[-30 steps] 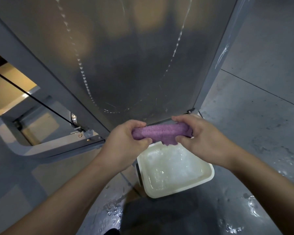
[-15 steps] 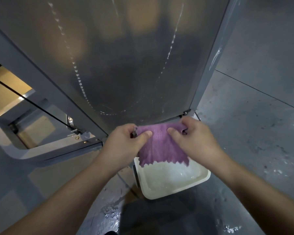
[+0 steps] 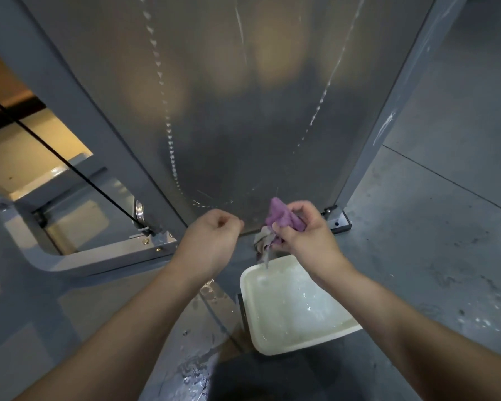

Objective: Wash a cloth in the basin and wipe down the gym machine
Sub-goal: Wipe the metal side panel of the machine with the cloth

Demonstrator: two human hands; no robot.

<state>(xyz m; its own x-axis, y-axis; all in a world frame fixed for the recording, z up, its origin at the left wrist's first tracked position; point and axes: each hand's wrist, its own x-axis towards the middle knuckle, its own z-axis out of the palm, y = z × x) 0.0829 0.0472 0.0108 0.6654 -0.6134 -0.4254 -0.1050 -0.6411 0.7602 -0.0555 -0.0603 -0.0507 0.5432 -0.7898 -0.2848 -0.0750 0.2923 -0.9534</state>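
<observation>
A purple cloth [image 3: 281, 217] is bunched in my right hand [image 3: 305, 235], whose fingers curl round it; a pale corner hangs down toward the white basin [image 3: 295, 341] of water on the floor below. My left hand [image 3: 211, 238] is curled into a fist beside it, apart from the cloth and holding nothing. Both hands hover just in front of the lower edge of the gym machine's grey metal panel [image 3: 243, 125], which carries streaks of water drops.
The machine's grey frame post [image 3: 388, 125] runs down to a bolted foot [image 3: 340, 221] right of my hands. A black cable [image 3: 70, 166] and pulley [image 3: 139, 212] sit at left. Wet patches lie on the grey floor [image 3: 446, 256].
The cloth, first twisted then spread between both hands, is now bunched in my right hand alone. My left hand has let go and closed into a fist.
</observation>
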